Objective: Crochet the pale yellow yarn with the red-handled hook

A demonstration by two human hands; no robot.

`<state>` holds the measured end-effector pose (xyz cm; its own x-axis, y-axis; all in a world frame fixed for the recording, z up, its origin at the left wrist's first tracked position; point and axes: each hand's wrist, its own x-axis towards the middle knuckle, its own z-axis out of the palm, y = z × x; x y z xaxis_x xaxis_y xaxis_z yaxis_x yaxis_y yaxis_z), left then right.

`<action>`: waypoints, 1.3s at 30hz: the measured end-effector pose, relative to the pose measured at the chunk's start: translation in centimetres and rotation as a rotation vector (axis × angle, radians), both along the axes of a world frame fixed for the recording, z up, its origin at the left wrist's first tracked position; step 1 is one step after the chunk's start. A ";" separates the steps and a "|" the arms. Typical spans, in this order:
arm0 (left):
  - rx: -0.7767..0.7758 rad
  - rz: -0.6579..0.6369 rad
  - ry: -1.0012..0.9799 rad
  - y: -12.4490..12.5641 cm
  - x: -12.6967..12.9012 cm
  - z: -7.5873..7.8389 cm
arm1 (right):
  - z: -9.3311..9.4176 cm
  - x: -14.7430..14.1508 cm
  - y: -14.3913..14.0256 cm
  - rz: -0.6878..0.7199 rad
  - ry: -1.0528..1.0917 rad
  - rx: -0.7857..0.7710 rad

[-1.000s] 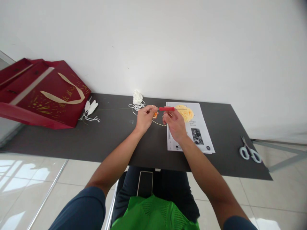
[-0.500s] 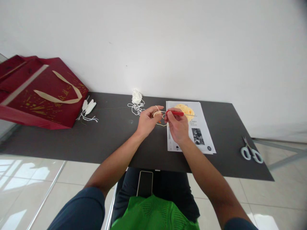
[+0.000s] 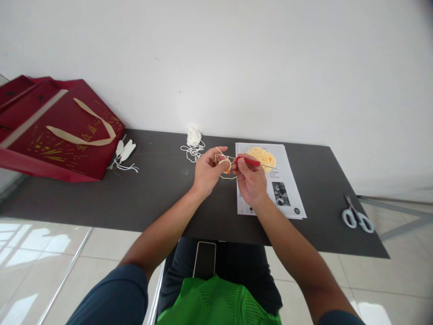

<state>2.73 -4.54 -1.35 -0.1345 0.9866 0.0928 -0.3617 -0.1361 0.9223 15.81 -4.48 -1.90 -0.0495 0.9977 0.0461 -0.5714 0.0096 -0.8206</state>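
Note:
My left hand pinches a small round piece of crochet in pale yellow yarn, and a strand loops over its raised index finger. A small orange bit shows at the edge of the piece. In my right hand is a crochet hook with a red handle, its metal shaft pointing left to the crochet piece. A thin metal end sticks out to the right of the handle. Behind the right hand, a ball of yellow yarn rests on printed sheets.
White yarn lies at the table's back edge. White tassel-like pieces lie beside a dark red gift bag at left. Scissors with pale handles sit near the right edge of the dark table. A phone rests on my lap.
My left index finger has lifted slightly and the yarn loop on it stands wider. The round crochet piece shows more openly. The right hand stays nearly in place with the hook.

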 end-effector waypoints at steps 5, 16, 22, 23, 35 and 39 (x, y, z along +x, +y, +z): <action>0.014 0.032 0.006 0.0 0.0 0.0 | 0.1 -0.1 -0.1 0.013 -0.012 0.001; -0.001 0.033 0.030 0.0 0.1 -0.1 | 0.4 0.0 0.0 -0.061 -0.062 0.053; 0.031 0.071 0.076 -0.1 0.1 -0.1 | 0.4 0.3 0.2 -0.100 -0.060 0.086; 0.030 0.082 0.087 -0.1 0.1 -0.1 | 0.5 0.4 0.2 -0.108 -0.065 0.100; 0.045 0.125 0.098 -0.2 0.1 0.1 | 0.5 0.9 0.4 -0.183 -0.142 0.202; 0.038 0.127 0.097 -0.2 0.1 0.2 | 0.2 0.8 0.2 -0.211 -0.189 0.223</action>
<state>2.83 -4.75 -1.12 -0.2463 0.9578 0.1482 -0.2492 -0.2104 0.9453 16.62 -4.29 -1.66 0.1282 0.9533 0.2734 -0.3756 0.3018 -0.8763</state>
